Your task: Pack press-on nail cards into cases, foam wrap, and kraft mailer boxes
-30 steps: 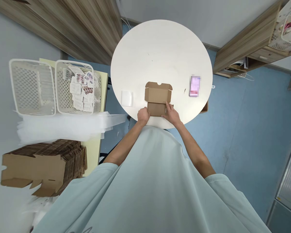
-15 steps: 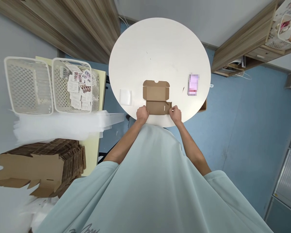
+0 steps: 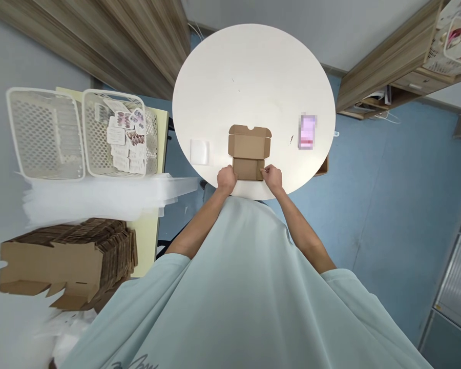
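A small brown cardboard box lies near the front edge of the round white table, its lid raised and tilted back away from me. My left hand is closed on the left wall of the box. On the other side my right hand grips the right end wall, with fingertips pinching over its edge. Inside, the bottom of the box is bare. To the left of the box sits a folded white sheet. A blurred pink-purple object rests on the table's right part.
On the yellow side table at left stand two white baskets, an unfilled one and one with carded items. White film sheets and a stack of flat cardboard blanks lie nearer me. A wooden cabinet stands at right.
The right end flap, which stuck outward, now stands folded up as the box's right wall. My right hand has moved slightly left and inward with it. My left hand stays in place.
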Available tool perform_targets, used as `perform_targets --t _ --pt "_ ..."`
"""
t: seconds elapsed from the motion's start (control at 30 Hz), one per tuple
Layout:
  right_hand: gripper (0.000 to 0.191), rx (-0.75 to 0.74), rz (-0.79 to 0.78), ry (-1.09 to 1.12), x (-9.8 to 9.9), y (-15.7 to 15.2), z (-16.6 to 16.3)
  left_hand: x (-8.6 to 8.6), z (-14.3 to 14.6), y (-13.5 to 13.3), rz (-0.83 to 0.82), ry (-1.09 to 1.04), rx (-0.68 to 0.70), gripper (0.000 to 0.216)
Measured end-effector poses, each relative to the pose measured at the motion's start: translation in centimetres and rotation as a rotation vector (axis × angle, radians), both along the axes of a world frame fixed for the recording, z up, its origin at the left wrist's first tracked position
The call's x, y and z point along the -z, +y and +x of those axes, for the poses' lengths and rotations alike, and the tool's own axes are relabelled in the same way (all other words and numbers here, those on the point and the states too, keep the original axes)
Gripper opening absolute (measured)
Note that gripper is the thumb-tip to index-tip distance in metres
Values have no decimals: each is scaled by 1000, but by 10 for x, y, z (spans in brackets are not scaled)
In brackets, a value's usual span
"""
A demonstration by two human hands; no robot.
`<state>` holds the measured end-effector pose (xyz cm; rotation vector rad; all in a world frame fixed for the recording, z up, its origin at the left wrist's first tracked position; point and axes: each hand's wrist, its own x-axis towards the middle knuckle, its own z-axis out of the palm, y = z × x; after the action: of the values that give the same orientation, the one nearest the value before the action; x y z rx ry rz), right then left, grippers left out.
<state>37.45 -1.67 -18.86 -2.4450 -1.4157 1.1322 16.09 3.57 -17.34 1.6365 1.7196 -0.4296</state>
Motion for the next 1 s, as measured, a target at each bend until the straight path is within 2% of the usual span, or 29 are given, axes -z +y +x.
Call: perform_targets --t 0.13,0.37,0.57,0.67,0.73,0.83,0.93,1.0 --pt "23 -69 -36 -91 5 5 -1 0 -1 0 -3 3 12 26" --pt "31 -148 -111 -196 -7 14 -15 1 -1 0 -7 5 24 28" --pt "23 -140 -155 -202 -19 16 -17 4 -12 0 27 -18 41 27" --pt "29 -112 -149 -208 -26 13 -13 7 -35 11 95 -67 -64 39" --pt "36 -78 -125 -210 -32 9 -8 10 -58 27 205 -76 -203 34" --pt "36 -25 -79 -199 -40 0 -1 18 -95 56 382 -21 -366 22" --pt "32 19 -52 -180 -48 -8 4 26 -121 80 324 38 -446 39" --pt "30 37 -40 -163 -51 -12 6 30 -128 89 263 42 -468 49"
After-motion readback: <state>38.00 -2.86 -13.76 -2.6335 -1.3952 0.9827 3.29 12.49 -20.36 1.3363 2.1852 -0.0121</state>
